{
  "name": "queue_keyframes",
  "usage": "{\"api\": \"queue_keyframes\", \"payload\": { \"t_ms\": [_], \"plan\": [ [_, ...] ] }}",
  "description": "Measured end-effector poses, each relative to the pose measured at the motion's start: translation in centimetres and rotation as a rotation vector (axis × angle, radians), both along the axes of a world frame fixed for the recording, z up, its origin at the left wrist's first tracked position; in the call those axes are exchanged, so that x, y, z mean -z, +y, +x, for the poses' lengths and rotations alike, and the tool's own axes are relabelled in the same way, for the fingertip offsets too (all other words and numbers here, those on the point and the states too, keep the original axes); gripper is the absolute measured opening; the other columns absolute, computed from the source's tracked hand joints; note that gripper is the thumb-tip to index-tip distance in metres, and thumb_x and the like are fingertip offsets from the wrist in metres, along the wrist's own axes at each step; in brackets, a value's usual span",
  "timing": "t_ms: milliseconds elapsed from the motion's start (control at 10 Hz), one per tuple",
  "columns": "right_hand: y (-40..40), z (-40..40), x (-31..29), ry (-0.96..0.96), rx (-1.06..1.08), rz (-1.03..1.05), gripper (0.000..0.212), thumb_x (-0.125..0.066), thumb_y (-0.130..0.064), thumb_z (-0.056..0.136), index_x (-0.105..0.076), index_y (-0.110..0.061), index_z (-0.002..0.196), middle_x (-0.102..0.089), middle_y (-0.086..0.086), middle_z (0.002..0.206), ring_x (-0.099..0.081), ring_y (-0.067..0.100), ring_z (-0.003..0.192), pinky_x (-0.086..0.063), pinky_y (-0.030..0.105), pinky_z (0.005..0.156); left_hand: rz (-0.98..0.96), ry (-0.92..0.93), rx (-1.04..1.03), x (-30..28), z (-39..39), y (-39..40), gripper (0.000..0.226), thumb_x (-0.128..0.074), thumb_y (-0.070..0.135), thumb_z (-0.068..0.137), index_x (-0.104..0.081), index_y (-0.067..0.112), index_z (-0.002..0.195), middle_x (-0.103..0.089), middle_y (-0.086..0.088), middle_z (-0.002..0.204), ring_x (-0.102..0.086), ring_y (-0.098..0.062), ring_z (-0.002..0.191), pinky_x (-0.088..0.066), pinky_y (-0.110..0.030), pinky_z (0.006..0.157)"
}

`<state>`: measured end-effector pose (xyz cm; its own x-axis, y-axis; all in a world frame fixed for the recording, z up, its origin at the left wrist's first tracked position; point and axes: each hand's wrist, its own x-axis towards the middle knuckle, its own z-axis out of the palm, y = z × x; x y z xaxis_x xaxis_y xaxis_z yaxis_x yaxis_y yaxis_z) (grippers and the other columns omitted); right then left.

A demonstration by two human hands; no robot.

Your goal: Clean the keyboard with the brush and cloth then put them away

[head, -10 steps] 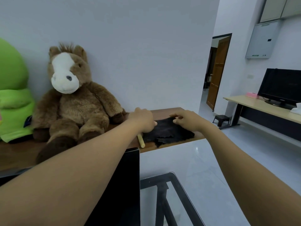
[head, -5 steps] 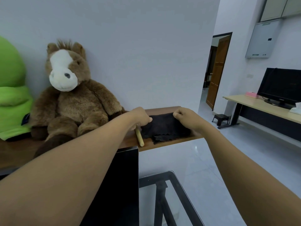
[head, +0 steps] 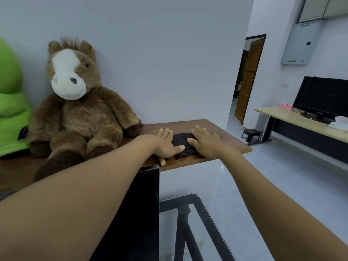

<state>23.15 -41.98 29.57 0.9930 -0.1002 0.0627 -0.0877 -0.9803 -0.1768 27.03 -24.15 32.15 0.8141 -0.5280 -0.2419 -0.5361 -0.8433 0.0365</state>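
Observation:
A dark folded cloth (head: 182, 143) lies on the brown wooden shelf (head: 222, 137) near its right end. My left hand (head: 165, 143) rests flat with fingers spread on the cloth's left edge. It covers most of the brush, whose pale wooden handle tip (head: 162, 162) pokes out under the wrist at the shelf's front edge. My right hand (head: 205, 143) lies flat and open on the cloth's right side. The keyboard is not in view.
A brown plush horse (head: 75, 108) sits on the shelf left of my hands, beside a green plush toy (head: 11, 110). A black monitor edge (head: 143, 213) and a glass table frame (head: 197, 223) stand below. A desk with a screen (head: 320, 98) is far right.
Both hands went from pinching and folding the cloth to lying flat with fingers spread on it. The cloth is now a smaller folded bundle.

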Motion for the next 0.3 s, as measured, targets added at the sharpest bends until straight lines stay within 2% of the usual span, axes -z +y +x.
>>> {"api": "queue_keyframes", "payload": {
  "t_ms": [200,300],
  "plan": [
    [0.0,-0.1,0.0,0.029,0.032,0.016,0.059,-0.021,-0.049,0.102,-0.012,-0.021,0.154,0.0,-0.002,0.163,0.002,0.022,0.149,-0.002,0.055,0.117,-0.021,0.005,0.002,0.1,0.1,-0.1,0.084,-0.017,0.065,0.093,0.015,0.01,0.148,0.02,-0.002,0.158,0.018,-0.02,0.144,0.004,-0.049,0.115],
    [0.1,-0.6,-1.3,-0.074,0.031,0.066,0.06,-0.023,-0.049,0.102,-0.015,-0.02,0.154,-0.005,-0.002,0.163,-0.001,0.021,0.149,-0.004,0.054,0.119,-0.179,-0.054,0.022,-1.0,0.4,0.6,0.084,-0.017,0.066,0.092,0.013,0.013,0.149,0.018,0.0,0.158,0.017,-0.016,0.144,0.005,-0.05,0.115]
  ]
}}
